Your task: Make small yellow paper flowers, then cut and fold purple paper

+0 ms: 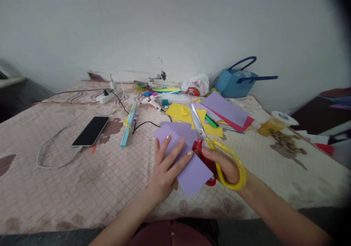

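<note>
My left hand (166,169) lies on a piece of purple paper (194,172), its fingers stretched out and spread over the sheet. Another purple sheet (181,129) shows partly behind that one. In my right hand (226,163) is a pair of scissors (199,125) with one yellow and one red handle loop. The blades point away from me, close together, above the yellow paper. Part of the red loop and some right-hand fingers are hidden behind the purple paper's edge. Beyond the blades lie yellow sheets (175,110) and a green cutter (211,120).
A phone (91,131) on a white cable and a rolled blue paper strip (128,125) lie to the left. Behind are a glue gun (152,102), a power strip (107,96) and a blue bag (237,83). A jar (270,125) lies at right beside ginger-like pieces (286,142).
</note>
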A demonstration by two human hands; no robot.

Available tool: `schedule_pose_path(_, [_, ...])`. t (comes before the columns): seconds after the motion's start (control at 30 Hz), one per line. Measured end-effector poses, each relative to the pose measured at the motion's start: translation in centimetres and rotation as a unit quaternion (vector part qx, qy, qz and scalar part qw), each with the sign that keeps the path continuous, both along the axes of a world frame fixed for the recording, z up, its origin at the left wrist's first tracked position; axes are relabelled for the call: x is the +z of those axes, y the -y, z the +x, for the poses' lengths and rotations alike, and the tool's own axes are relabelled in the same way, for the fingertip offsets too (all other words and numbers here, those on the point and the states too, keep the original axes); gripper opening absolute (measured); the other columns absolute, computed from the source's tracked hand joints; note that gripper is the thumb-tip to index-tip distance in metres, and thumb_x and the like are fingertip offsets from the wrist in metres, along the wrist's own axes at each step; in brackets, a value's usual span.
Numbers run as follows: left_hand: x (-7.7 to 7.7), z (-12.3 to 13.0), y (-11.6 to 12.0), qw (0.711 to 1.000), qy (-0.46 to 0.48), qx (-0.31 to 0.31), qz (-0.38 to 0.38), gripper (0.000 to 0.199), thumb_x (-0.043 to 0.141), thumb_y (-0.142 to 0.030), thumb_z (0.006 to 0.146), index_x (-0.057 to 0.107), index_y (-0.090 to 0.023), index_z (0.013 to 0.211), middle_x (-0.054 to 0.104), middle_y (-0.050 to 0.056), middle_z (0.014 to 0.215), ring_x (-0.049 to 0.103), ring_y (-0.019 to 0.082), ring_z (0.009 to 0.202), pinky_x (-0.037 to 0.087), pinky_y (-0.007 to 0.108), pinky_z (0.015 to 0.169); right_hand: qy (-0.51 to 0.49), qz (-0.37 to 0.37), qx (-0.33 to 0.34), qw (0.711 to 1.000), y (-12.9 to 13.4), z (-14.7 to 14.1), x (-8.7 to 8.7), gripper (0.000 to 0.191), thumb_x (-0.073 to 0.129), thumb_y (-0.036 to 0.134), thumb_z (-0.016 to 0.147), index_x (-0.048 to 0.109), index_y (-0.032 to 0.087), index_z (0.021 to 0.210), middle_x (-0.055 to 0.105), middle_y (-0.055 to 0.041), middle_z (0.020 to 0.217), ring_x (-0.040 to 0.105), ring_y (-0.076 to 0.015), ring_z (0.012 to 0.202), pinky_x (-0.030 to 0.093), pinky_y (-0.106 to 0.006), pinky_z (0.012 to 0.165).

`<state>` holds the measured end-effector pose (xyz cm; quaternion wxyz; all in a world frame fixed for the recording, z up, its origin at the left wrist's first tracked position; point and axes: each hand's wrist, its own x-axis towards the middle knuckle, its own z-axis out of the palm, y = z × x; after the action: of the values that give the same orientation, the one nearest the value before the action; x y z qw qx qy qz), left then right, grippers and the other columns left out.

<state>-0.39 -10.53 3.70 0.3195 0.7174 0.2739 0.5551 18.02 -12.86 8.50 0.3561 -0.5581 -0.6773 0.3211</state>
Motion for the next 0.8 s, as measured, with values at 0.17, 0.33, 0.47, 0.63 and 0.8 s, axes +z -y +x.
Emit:
schedule_pose_path(0.17, [-1.0, -0.5, -0.4, 0.992, -0.087, 0.030, 0.082, 0.049, 0.060, -0.008, 0.078, 0.061, -0.035, 0.119, 0.049, 0.001, 0.138, 0.012, 0.027, 0.142, -0.010, 0.053, 0.112, -0.083, -0.068, 0.032, 0.994, 0.1, -0.1, -0.3, 0.021, 0.051, 0.038, 0.085, 0.056, 0.017, 0.086, 0.059, -0.0013, 0.072, 0.057, -0.0136, 0.064, 0.049, -0.025, 0.053])
schedule_pose_path(0.33, [-1.9, -1.0, 0.6, 0.989, 0.043, 0.073, -0.120, 0.062, 0.057, -0.017, 0.083, 0.037, -0.030, 0.140, 0.022, 0.005, 0.154, 0.014, 0.026, 0.142, 0.009, 0.049, 0.114, -0.149, -0.124, 0.029, 0.981, 0.4, 0.1, -0.8, 0.026, 0.058, 0.037, 0.077, 0.043, 0.019, 0.066, 0.040, 0.0065, 0.054, 0.039, -0.0072, 0.046, 0.033, -0.020, 0.042])
schedule_pose_path(0.47, [-1.3, -0.7, 1.2, 0.832, 0.247, -0.103, -0.486, 0.043, 0.053, -0.040, 0.087, 0.055, -0.018, 0.124, 0.055, 0.014, 0.131, 0.055, 0.027, 0.116, 0.045, 0.041, 0.096, -0.143, -0.122, 0.044, 0.981, 0.3, 0.1, -1.4, 0.028, 0.059, 0.038, 0.077, 0.042, 0.019, 0.068, 0.038, 0.0072, 0.056, 0.037, -0.0067, 0.047, 0.029, -0.020, 0.044])
schedule_pose_path(0.63, [0.7, -0.1, 0.1, 0.742, 0.288, -0.178, -0.578, 0.019, 0.070, -0.024, 0.076, 0.068, -0.013, 0.090, 0.072, 0.009, 0.089, 0.067, 0.015, 0.069, 0.053, 0.024, 0.066, -0.143, -0.147, 0.059, 0.977, 0.4, -0.4, -2.1, 0.035, 0.057, 0.049, 0.079, 0.041, 0.020, 0.069, 0.038, 0.0065, 0.056, 0.036, -0.0076, 0.048, 0.029, -0.021, 0.044])
schedule_pose_path(0.8, [1.6, -0.7, -2.2, 0.785, 0.307, -0.151, -0.516, 0.012, 0.072, -0.017, 0.073, 0.069, -0.013, 0.084, 0.072, 0.004, 0.080, 0.065, 0.011, 0.067, 0.051, 0.018, 0.063, -0.227, -0.163, 0.063, 0.958, 2.6, -1.0, -3.1, 0.051, 0.036, 0.069, 0.083, 0.046, 0.020, 0.072, 0.037, 0.0044, 0.055, 0.036, -0.0097, 0.048, 0.030, -0.023, 0.044])
